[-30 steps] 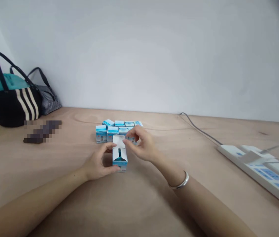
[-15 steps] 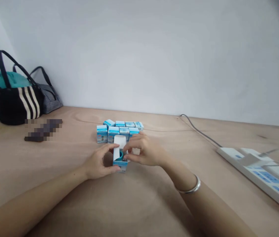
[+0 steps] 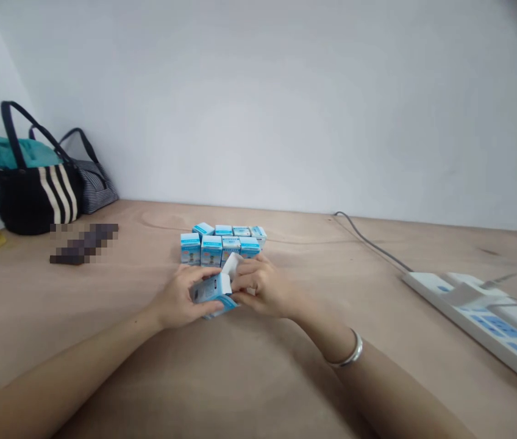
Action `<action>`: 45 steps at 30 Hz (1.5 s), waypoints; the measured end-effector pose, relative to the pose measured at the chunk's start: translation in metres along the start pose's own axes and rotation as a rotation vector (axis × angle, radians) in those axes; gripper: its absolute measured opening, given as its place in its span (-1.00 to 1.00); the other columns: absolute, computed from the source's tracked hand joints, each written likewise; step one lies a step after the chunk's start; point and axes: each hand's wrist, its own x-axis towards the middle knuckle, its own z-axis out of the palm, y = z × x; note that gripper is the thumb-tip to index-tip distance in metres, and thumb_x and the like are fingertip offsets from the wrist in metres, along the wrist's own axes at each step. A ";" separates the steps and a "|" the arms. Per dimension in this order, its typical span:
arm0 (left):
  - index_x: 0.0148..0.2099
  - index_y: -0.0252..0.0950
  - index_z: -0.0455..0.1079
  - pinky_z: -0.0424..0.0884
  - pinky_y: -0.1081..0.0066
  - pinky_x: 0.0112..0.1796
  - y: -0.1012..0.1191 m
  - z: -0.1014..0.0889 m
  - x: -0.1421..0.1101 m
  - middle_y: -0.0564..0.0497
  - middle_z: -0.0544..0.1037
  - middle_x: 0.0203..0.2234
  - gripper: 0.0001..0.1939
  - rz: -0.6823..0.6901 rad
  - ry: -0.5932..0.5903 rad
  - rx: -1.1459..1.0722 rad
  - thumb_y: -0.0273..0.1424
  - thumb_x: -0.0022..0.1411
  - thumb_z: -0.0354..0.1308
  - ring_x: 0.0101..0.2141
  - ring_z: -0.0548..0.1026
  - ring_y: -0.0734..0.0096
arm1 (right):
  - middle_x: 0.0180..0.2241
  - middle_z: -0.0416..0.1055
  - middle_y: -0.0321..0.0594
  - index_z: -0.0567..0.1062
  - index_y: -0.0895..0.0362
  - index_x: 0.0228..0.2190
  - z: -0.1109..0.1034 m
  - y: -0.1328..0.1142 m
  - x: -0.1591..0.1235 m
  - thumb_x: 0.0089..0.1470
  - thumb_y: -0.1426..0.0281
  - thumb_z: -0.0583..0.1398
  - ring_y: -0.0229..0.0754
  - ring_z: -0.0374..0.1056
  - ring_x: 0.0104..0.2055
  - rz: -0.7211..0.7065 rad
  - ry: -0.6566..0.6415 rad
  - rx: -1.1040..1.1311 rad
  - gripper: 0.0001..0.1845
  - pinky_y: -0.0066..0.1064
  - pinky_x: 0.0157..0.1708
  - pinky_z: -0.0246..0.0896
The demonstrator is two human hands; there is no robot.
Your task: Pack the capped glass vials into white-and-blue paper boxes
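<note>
Left hand (image 3: 178, 303) grips a small blue box (image 3: 208, 291), tipped towards the right hand (image 3: 267, 288), whose bent fingers are at its open end; whether they pinch anything cannot be told. One flap (image 3: 231, 266) sticks up, so opening seems done and closing not; the contents are hidden. Just behind, eight similar boxes (image 3: 211, 249) stand in two rows on the table (image 3: 222, 378), their visible tops apparently closed.

Wood-toned table (image 3: 222, 378) holding two rows of small blue-and-white boxes (image 3: 211, 249), two striped bags (image 3: 25, 201), and a white power strip (image 3: 487, 331).
</note>
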 end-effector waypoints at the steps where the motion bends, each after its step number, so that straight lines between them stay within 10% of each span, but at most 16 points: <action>1: 0.05 -0.13 0.33 0.30 0.14 -0.02 0.000 -0.001 0.001 -0.03 0.50 -0.06 -0.43 0.013 -0.020 0.020 -0.17 -0.03 0.30 -0.07 0.45 0.13 | -0.51 0.41 -0.28 0.47 0.13 -0.55 0.001 0.001 -0.002 -0.01 0.45 0.23 -0.25 0.28 -0.38 0.002 -0.006 0.000 -0.89 -0.36 -0.26 -0.01; 15: 0.01 -0.08 0.39 0.23 0.20 -0.03 -0.007 -0.024 0.004 0.04 0.53 -0.09 -0.49 -0.048 -0.233 0.184 -0.18 -0.05 0.27 -0.07 0.45 0.14 | -0.52 0.37 -0.26 0.47 0.18 -0.51 -0.022 0.031 -0.010 0.00 0.46 0.18 -0.30 0.25 -0.47 0.079 -0.106 0.165 -0.90 -0.45 -0.44 0.16; 22: -0.03 -0.11 0.40 0.18 0.18 -0.05 -0.014 -0.039 0.004 0.03 0.54 -0.13 -0.55 -0.050 -0.258 0.317 -0.30 -0.05 0.22 -0.09 0.44 0.11 | -0.44 0.35 -0.20 0.50 0.15 -0.44 -0.031 0.030 -0.004 0.03 0.44 0.15 -0.25 0.25 -0.42 0.109 0.046 -0.011 -0.89 -0.40 -0.37 0.13; 35: -0.18 -0.15 0.42 0.28 0.47 -0.33 -0.004 -0.094 0.004 0.13 0.49 -0.38 -0.55 -0.196 -0.592 0.254 -0.35 -0.24 0.26 -0.31 0.42 0.30 | -0.33 0.41 -0.16 0.46 0.12 -0.33 0.017 0.017 0.012 0.06 0.45 0.15 -0.16 0.30 -0.26 0.099 0.073 -0.177 -0.90 -0.36 -0.27 0.03; 45: -0.11 -0.21 0.38 0.34 0.47 -0.32 0.001 -0.071 0.010 0.09 0.50 -0.25 -0.55 -0.145 -0.603 0.099 -0.35 -0.15 0.24 -0.26 0.45 0.31 | -0.41 0.41 -0.22 0.42 0.14 -0.40 0.022 0.020 -0.010 -0.04 0.39 0.22 -0.23 0.29 -0.43 0.406 -0.056 -0.045 -0.89 -0.47 -0.49 0.03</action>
